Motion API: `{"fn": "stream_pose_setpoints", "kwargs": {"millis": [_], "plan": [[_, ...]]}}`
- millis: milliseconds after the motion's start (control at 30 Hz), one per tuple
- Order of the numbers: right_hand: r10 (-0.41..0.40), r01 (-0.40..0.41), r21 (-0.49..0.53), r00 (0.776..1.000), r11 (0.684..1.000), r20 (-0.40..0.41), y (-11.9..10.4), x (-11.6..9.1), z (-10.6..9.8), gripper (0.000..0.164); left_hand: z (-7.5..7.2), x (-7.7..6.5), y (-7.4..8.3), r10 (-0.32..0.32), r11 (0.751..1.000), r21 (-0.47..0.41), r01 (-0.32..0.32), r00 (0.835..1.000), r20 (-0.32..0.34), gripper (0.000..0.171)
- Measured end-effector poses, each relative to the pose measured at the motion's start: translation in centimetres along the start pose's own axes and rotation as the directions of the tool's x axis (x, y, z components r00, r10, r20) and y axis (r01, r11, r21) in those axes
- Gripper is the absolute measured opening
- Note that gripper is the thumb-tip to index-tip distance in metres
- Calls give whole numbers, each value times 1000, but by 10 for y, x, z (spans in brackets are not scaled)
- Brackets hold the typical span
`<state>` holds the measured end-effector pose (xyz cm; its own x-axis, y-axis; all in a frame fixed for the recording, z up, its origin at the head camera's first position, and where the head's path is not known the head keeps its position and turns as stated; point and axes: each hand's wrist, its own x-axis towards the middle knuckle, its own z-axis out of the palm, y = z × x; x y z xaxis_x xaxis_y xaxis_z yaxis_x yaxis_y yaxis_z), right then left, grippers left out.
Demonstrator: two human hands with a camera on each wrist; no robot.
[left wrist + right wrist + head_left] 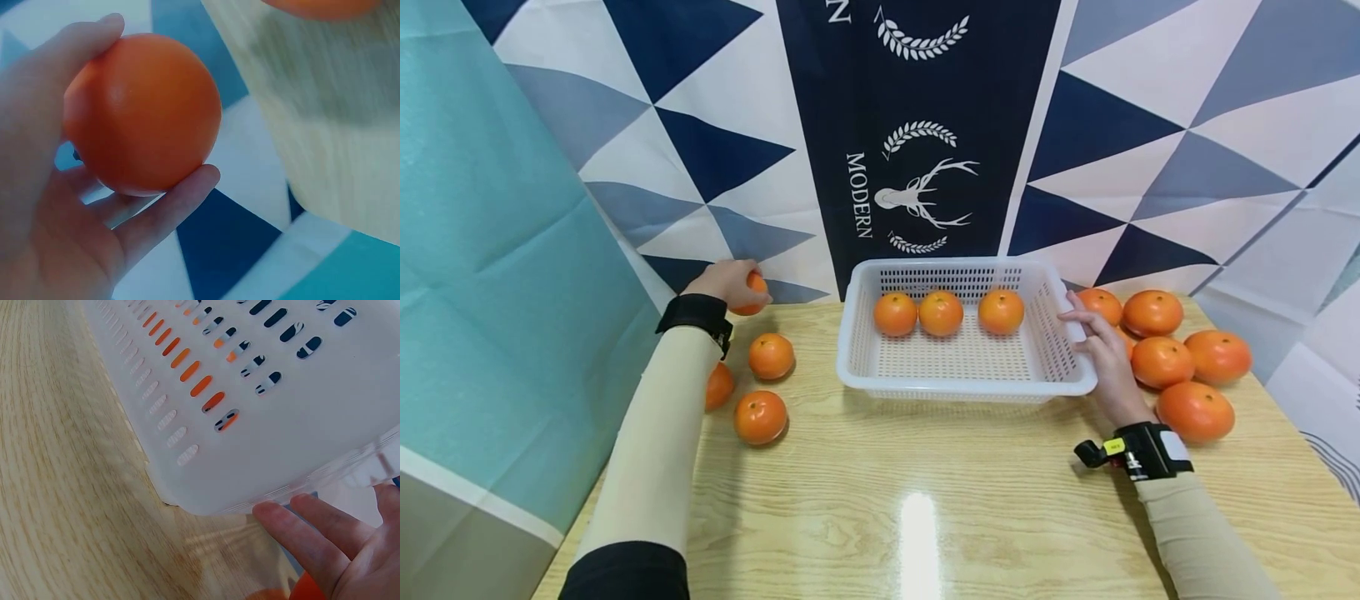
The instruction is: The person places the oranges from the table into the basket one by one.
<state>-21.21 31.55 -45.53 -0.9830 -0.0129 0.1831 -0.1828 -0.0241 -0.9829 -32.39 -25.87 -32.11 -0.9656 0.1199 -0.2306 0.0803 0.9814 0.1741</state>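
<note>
My left hand (724,282) grips an orange (147,115) between thumb and fingers, at the far left of the table. Below that hand lie several more oranges, one (771,357) close under it and another (761,417) nearer to me; my forearm partly covers a third (719,387). At the right end of a white plastic basket (955,387), my right hand (1105,358) touches the rim with its fingers extended. The right wrist view shows fingertips (269,512) against the basket's outer side. Inside the basket, three oranges (941,313) sit along the back.
Right of the basket, several larger orange fruits (1162,362) lie grouped beside my right hand and wrist. The wooden table (880,500) ends at the back against a patterned cloth (925,125). A teal cloth (497,250) hangs along the left side.
</note>
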Motion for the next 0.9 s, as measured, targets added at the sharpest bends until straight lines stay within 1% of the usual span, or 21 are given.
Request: {"fn": "stream_pose_setpoints", "kwargs": {"millis": [133,233,467,600,800,900], "plan": [[10,-10,0,1000,1000,7,-1,0,-1,46,-3,4,14,61,998,7,-61,998,-23,57],[11,-11,-4,1000,1000,5,-1,-1,-1,46,-4,8,26,82,997,15,-81,996,-35,57],[5,-5,-1,1000,1000,5,0,-1,-1,47,-6,12,54,144,989,33,-143,989,-26,57],[0,0,7,1000,1000,2,0,0,-2,48,-4,12,70,196,979,56,-194,980,-40,56],[-6,6,9,1000,1000,-4,1,1,-1,48,-1,5,95,266,964,39,-264,963,-50,56],[-4,4,-3,1000,1000,2,1,1,-2,47,-1,3,107,307,951,50,-305,950,-55,57]]}}
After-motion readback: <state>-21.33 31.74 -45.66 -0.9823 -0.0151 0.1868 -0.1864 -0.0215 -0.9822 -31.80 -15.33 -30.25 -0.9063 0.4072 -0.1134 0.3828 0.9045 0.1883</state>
